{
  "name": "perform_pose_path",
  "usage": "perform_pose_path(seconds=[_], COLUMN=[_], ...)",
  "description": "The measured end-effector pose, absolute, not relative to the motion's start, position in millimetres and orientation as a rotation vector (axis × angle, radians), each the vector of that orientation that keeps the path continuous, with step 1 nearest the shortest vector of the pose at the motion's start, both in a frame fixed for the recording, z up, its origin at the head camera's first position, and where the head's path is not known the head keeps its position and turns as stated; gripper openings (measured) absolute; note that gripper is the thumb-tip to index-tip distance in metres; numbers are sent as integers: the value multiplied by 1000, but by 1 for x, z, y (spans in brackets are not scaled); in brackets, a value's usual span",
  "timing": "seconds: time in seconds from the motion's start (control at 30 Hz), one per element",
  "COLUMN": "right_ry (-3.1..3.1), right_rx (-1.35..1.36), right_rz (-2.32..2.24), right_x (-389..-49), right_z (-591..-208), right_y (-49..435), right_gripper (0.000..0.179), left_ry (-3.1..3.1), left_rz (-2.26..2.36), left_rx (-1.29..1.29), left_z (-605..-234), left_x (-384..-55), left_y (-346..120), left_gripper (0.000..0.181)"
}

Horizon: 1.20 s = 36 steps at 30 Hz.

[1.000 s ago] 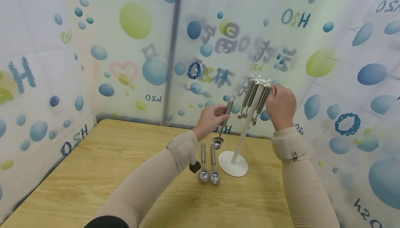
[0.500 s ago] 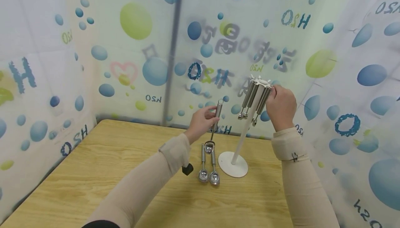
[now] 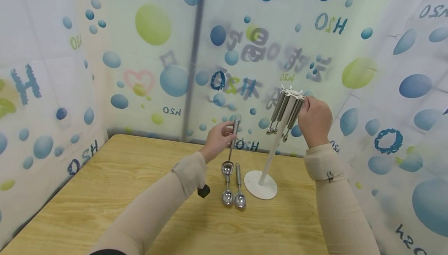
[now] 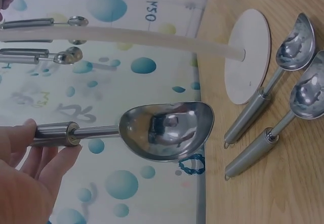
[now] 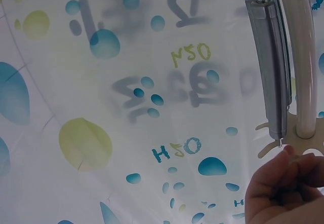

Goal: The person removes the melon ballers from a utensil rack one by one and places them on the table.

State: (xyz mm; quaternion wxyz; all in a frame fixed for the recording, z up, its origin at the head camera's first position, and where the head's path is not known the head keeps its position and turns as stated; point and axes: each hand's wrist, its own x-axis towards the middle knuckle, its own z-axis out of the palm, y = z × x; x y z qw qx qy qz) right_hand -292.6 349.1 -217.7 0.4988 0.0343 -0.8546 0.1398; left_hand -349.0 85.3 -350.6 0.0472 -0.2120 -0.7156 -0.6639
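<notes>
My left hand (image 3: 219,140) grips the handle of a steel ice cream scoop (image 4: 167,132), held upright with its bowl hanging down. In the head view, that bowl overlaps the handle of one of two similar scoops (image 3: 240,199) lying side by side on the table. At the right, my right hand (image 3: 316,119) pinches the hooked top of a white rotating-style utensil stand (image 3: 272,152). Several slim steel-handled utensils (image 3: 279,109) with small round ends hang from its hooks. The right wrist view has fingertips right at the hook rim, beside a hanging handle (image 5: 271,67).
The stand's round white base (image 3: 260,191) rests on the wooden table (image 3: 140,192), right of the lying scoops. Behind the table hangs a curtain (image 3: 157,72) printed with blue and green drops, and more of it closes off both sides.
My left hand has moved left and slightly down with the scoop, away from the stand and over the lying scoops. The right hand has stayed at the stand's top.
</notes>
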Motion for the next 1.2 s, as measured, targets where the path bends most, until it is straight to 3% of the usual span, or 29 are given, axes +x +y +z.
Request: perform_pose_path(seconds=[1.2], right_ry=[-2080], right_rx=[66], right_rz=[345], right_x=[-292], right_z=[-216], right_y=[348], right_gripper=[39], left_ry=[-2409], left_rz=[-2110], left_rx=[-325], left_z=[-423], left_x=[-357], left_y=[58], left_gripper=[42])
